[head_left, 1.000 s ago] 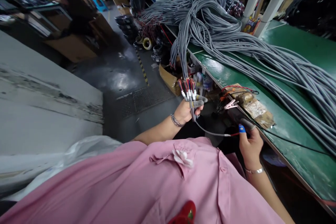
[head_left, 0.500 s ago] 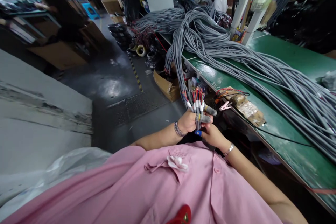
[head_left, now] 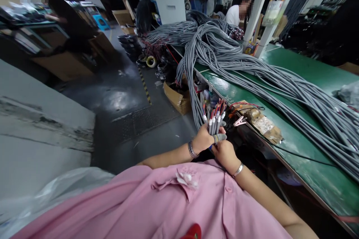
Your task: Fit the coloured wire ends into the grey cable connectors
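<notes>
My left hand is wrapped round a bundle of grey cables, with a fabric cover on its thumb. White bands and bare red and blue wire ends point up from the bundle. Just below and to the right, my right hand is closed round the lower part of the same bundle, its fingertips mostly hidden. Long grey cables lie in a thick heap along the green table, and some hang over its near edge beside my left hand.
A pink clip and a taped cardboard piece lie at the table edge. An open carton stands on the floor. White posts rise from the table. One person sits behind it, another works at far left.
My right hand has turned and closed lower on the bundle, knuckles up. The wire ends have spread and tilted slightly right. The camera view has shifted a little.
</notes>
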A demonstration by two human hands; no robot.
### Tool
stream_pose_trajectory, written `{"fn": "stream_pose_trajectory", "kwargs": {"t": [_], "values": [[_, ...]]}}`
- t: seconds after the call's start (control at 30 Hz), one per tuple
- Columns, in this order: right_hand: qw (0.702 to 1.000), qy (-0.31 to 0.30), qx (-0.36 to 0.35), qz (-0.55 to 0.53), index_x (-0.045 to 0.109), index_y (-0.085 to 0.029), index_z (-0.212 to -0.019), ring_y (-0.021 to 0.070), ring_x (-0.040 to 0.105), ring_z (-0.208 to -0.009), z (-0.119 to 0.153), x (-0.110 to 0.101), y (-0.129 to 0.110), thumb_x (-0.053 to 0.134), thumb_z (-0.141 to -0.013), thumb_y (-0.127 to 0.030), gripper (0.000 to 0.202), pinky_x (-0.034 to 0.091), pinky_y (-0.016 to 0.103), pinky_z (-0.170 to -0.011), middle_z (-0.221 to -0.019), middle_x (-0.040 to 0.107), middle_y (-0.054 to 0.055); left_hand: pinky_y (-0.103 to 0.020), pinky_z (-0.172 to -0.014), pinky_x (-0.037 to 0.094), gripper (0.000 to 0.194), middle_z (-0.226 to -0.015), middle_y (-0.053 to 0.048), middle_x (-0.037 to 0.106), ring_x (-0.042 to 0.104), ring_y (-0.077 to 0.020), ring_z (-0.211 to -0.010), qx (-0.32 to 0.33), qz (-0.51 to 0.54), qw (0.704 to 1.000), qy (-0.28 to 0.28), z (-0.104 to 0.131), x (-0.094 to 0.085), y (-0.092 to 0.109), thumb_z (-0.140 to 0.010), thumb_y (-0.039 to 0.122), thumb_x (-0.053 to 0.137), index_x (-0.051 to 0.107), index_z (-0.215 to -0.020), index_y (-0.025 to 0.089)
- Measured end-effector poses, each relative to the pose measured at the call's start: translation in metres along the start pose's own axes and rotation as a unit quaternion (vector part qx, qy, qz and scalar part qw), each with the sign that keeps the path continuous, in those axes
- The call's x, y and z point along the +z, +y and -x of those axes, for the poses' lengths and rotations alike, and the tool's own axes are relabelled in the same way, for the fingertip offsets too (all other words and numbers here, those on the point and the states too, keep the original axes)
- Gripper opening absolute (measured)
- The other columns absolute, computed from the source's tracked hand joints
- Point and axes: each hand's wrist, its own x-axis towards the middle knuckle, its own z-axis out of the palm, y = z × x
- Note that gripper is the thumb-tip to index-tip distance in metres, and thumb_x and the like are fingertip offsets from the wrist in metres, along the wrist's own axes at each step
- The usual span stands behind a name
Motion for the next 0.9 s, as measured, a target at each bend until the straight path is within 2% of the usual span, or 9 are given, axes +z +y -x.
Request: {"fn": "stream_pose_trajectory", "kwargs": {"t": [0.13,0.23,0.37,0.47,0.53,0.63,0.77,0.9], "values": [[0.997,0.008,-0.005,-0.07,0.062,-0.021,-0.065,0.018,0.053,-0.056,-0.001,-0.004,0.002,0.062,-0.08,-0.029,0.017,0.036,0.03,-0.055,-0.063,0.061,0.007,-0.031,-0.079,0.051,0.035,-0.083,-0.008,0.07,0.066,-0.0205,-0.084,-0.022,-0.028,0.999,-0.035,0.0,-0.005,-0.008,-0.06,0.021,0.081,0.07,-0.092,0.016],[0.981,-0.004,-0.02,-0.191,0.064,-0.021,-0.072,0.0152,0.05,-0.054,0.001,-0.01,0.006,0.063,-0.08,-0.036,0.017,0.036,0.028,-0.054,-0.061,0.059,0.002,-0.03,-0.072,0.052,0.041,-0.085,-0.009,0.07,0.066,-0.0203,-0.079,-0.064,0.059,0.993,-0.077,-0.004,-0.011,-0.011,-0.062,0.021,0.079,0.067,-0.101,0.015],[0.952,-0.027,-0.016,-0.305,0.066,-0.021,-0.094,0.0166,0.055,-0.066,0.003,-0.016,0.015,0.058,-0.085,-0.04,0.022,0.043,0.029,-0.062,-0.078,0.065,0.003,-0.032,-0.072,0.053,0.047,-0.086,-0.009,0.07,0.067,-0.0197,-0.076,-0.098,0.192,0.973,-0.079,-0.009,-0.02,-0.014,-0.06,0.016,0.079,0.064,-0.104,0.013],[0.934,-0.057,0.014,-0.352,0.067,-0.021,-0.093,0.017,0.057,-0.065,0.001,-0.013,0.022,0.059,-0.084,-0.04,0.023,0.044,0.03,-0.063,-0.077,0.066,0.002,-0.033,-0.076,0.053,0.049,-0.088,-0.01,0.07,0.068,-0.0198,-0.079,-0.11,0.204,0.969,-0.081,-0.01,-0.021,-0.018,-0.055,0.009,0.079,0.065,-0.102,0.013],[0.93,-0.055,0.034,-0.362,0.067,-0.022,-0.093,0.0166,0.056,-0.062,0.0,-0.011,0.023,0.062,-0.082,-0.041,0.023,0.044,0.03,-0.062,-0.076,0.066,0.002,-0.033,-0.077,0.053,0.05,-0.088,-0.01,0.07,0.068,-0.0193,-0.078,-0.117,0.196,0.971,-0.076,-0.01,-0.02,-0.02,-0.053,0.005,0.078,0.065,-0.101,0.012],[0.949,-0.023,0.037,-0.311,0.067,-0.022,-0.094,0.0178,0.057,-0.065,-0.002,-0.012,0.02,0.063,-0.081,-0.041,0.023,0.043,0.03,-0.064,-0.08,0.068,0.003,-0.034,-0.078,0.053,0.05,-0.089,-0.011,0.071,0.068,-0.02,-0.08,-0.129,0.184,0.973,-0.052,-0.012,-0.017,-0.024,-0.051,0.001,0.075,0.064,-0.099,0.011],[0.988,0.023,0.037,-0.151,0.061,-0.022,-0.081,0.0184,0.054,-0.064,-0.001,-0.027,0.011,0.057,-0.085,-0.039,0.018,0.037,0.029,-0.06,-0.074,0.064,0.005,-0.036,-0.078,0.054,0.054,-0.097,-0.013,0.07,0.068,-0.0241,-0.089,-0.134,0.15,0.979,-0.013,-0.016,-0.019,-0.028,-0.05,0.0,0.073,0.062,-0.102,0.011],[0.996,0.061,0.046,-0.045,0.052,-0.021,-0.076,0.0155,0.047,-0.055,0.004,-0.044,0.011,0.05,-0.088,-0.038,0.021,0.03,0.028,-0.055,-0.065,0.056,0.002,-0.032,-0.069,0.055,0.051,-0.102,-0.015,0.07,0.069,-0.0257,-0.089,-0.133,0.094,0.987,0.01,-0.017,-0.03,-0.03,-0.055,0.004,0.072,0.061,-0.104,0.012]]}}
